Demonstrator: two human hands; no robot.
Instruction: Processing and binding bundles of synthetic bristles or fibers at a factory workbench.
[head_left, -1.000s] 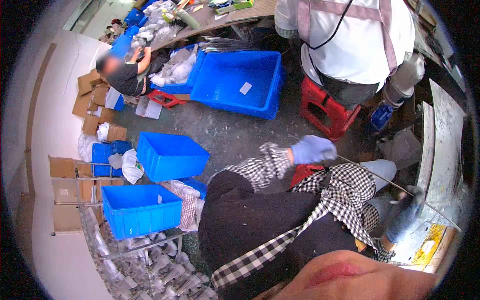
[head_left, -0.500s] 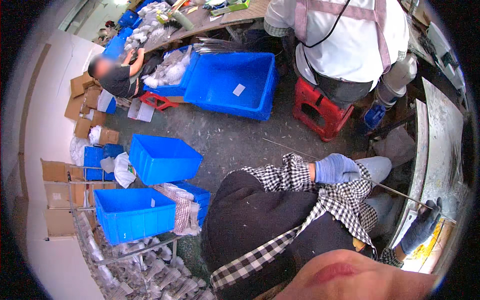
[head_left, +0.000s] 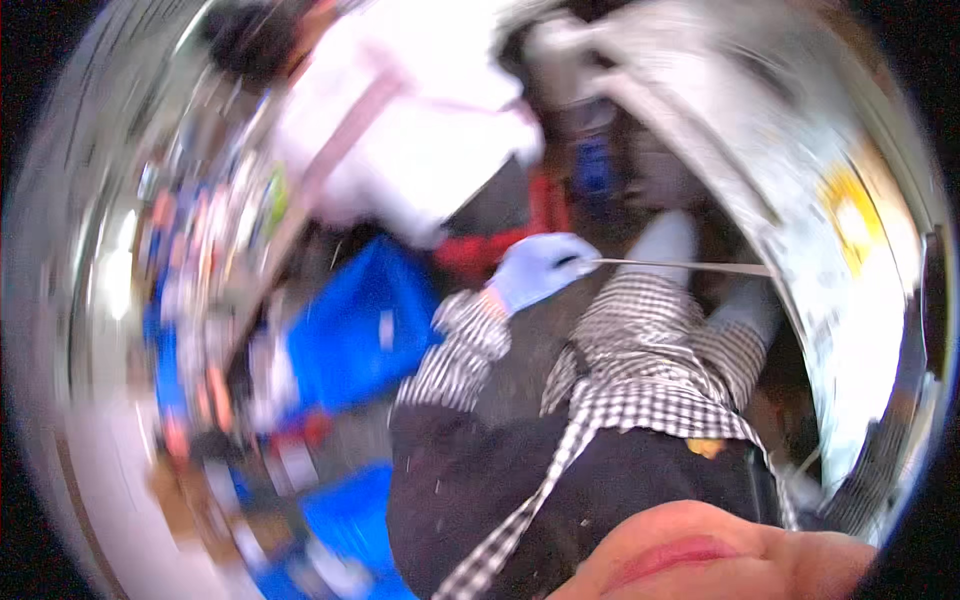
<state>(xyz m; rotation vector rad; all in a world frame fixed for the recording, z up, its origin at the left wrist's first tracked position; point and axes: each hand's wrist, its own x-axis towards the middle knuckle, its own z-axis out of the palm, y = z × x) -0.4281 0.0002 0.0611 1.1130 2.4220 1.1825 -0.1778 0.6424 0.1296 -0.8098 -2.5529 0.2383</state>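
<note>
My left hand (head_left: 540, 272), in a pale blue glove, is closed on one end of a thin metal rod (head_left: 690, 266). The rod runs right, over my knees, to the edge of a whitish work surface (head_left: 800, 330). Anything of it left of my fist does not show. At the far right rim a dark, smeared shape (head_left: 933, 300) above a blurred sleeve (head_left: 865, 485) seems to be my gloved right hand; its fingers cannot be made out. A yellow patch (head_left: 850, 220) lies on the work surface.
A co-worker in a white top (head_left: 420, 130) sits close ahead on a red stool (head_left: 480, 248). Blue bins (head_left: 365, 330) stand to my left, with another blue bin (head_left: 355, 520) lower down. Brown cardboard boxes (head_left: 185, 500) are at the lower left. Much of the view is motion-blurred.
The view has swung right, bringing the work surface further in. My left hand still grips the rod. The dark right glove has left the rod's right end and moved to the far rim.
</note>
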